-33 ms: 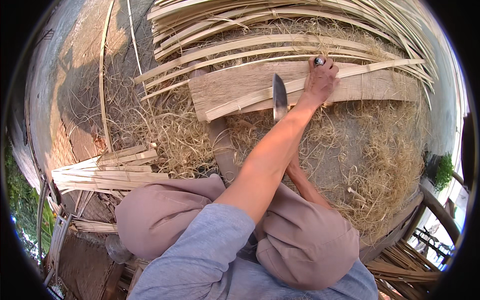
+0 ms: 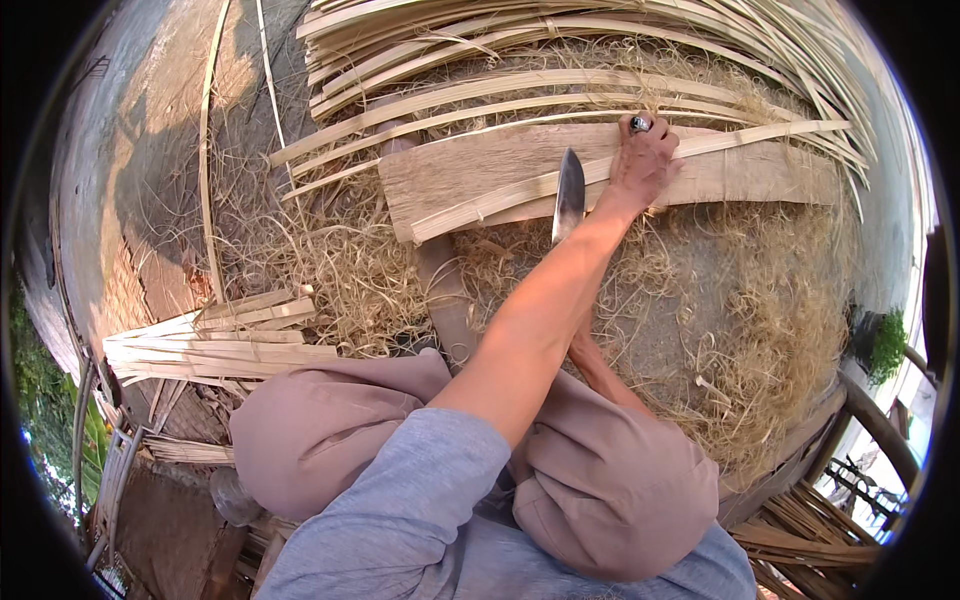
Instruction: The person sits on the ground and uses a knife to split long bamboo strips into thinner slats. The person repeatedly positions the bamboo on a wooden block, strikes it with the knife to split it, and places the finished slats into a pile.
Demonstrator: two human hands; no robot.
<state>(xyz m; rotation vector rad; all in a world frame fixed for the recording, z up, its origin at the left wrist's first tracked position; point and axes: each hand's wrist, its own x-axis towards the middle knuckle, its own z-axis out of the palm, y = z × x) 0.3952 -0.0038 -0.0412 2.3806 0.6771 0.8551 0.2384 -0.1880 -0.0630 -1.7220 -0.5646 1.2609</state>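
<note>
My left arm reaches across to a flat wooden board. There my left hand, with curled fingers and a dark shiny ring, is closed on a pale bamboo strip lying slantwise over the board. From the lower right comes my right forearm, passing beneath the left one. The left forearm hides the right hand and its grip. Beyond that forearm a broad knife shows its blade, tip pointing away from me, against the strip and the board's near edge. Its handle is out of sight.
Many long bamboo strips lie beyond the board. Curly shavings cover much of the ground. A bundle of strips rests left of my knees, and a single long strip lies farther left. Dark sticks are at lower right.
The knife blade has shifted slightly to the right and tilted a little, while my right forearm has moved slightly left. My left hand remains on the bamboo strip.
</note>
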